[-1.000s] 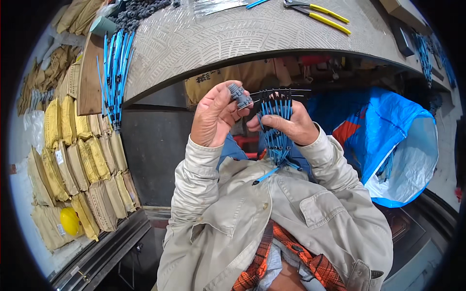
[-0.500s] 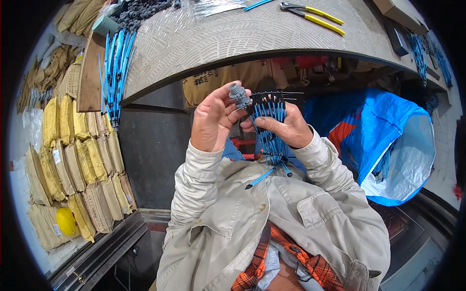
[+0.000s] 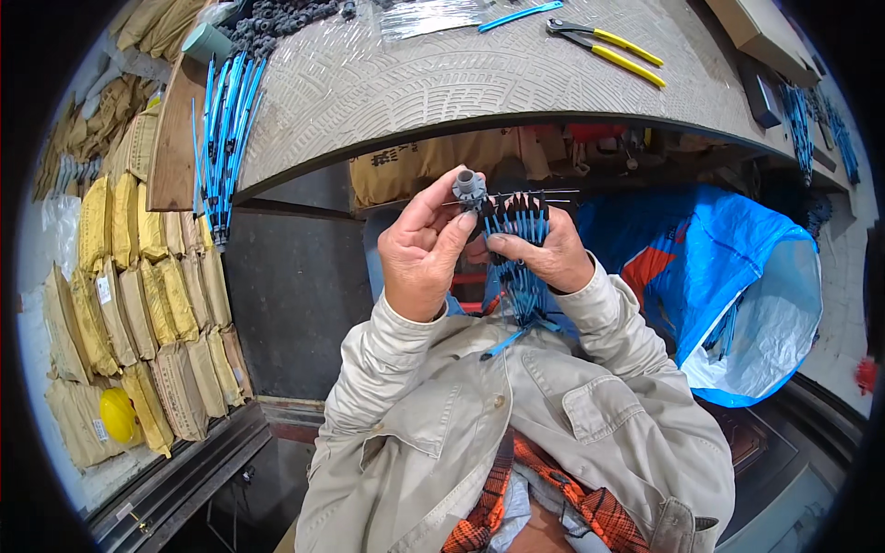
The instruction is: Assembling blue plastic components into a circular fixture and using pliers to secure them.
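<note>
My left hand [image 3: 426, 253] pinches a grey ribbed plastic fitting [image 3: 469, 184] between thumb and fingers, its round hollow end facing up. The fitting sits at the left end of thin metal wires [image 3: 560, 193], touching or very near the row of black ends beside it. In my right hand [image 3: 556, 256] is a bundle of blue sticks [image 3: 518, 281] with black tips, the thumb pressed across its front. The wires run along the bundle's top and stick out past its right side. The lower ends of the sticks gather close to my jacket. Fingers behind the bundle are hidden.
Ahead is a worktable [image 3: 415, 92] with yellow-handled pliers [image 3: 613, 53], a heap of dark fittings [image 3: 281, 23] and more blue sticks [image 3: 229, 138] over its left edge. A blue bag [image 3: 719, 244] stands open at right. Stacked packages [image 3: 152, 304] line the left.
My left hand has moved slightly right and turned, its thumb now pressed to the fitting. The fitting has tipped so its hollow end shows and sits closer to the bundle. My right hand keeps its grip.
</note>
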The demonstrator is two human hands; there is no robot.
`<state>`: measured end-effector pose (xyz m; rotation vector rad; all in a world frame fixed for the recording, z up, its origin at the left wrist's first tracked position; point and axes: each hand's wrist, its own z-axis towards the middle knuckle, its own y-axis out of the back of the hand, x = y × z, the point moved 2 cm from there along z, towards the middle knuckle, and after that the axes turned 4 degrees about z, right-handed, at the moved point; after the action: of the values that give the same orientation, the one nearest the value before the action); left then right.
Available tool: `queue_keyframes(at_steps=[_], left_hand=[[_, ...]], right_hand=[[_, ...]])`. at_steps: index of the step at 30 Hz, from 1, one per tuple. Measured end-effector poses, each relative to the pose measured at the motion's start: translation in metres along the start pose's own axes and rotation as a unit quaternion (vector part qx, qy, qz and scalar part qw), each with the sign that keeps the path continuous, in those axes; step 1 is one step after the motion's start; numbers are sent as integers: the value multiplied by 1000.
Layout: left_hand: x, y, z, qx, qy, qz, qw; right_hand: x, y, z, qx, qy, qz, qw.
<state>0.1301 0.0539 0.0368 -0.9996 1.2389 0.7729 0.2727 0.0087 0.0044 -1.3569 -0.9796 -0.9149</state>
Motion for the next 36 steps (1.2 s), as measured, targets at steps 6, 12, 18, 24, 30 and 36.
queue_keyframes(at_steps=[6, 12, 18, 24, 30, 36], left_hand=[[-3, -1, -2, -17, 27, 2, 999], [-1, -3, -5, -28, 10, -23, 999], [2, -7, -6, -45, 14, -78, 996], [6, -7, -5, -81, 19, -75, 994], [10, -4, -2, -88, 19, -70, 993], [12, 0, 0, -56, 48, -111, 991]], right_hand=[[-3, -1, 1, -6, 11, -10, 1000], [-2, -2, -3, -33, 22, -27, 999], [10, -5, -5, -21, 50, -66, 996], [9, -7, -4, -12, 65, -66, 996], [5, -1, -1, 26, -29, 3, 999], [0, 7, 10, 28, 69, -19, 997]])
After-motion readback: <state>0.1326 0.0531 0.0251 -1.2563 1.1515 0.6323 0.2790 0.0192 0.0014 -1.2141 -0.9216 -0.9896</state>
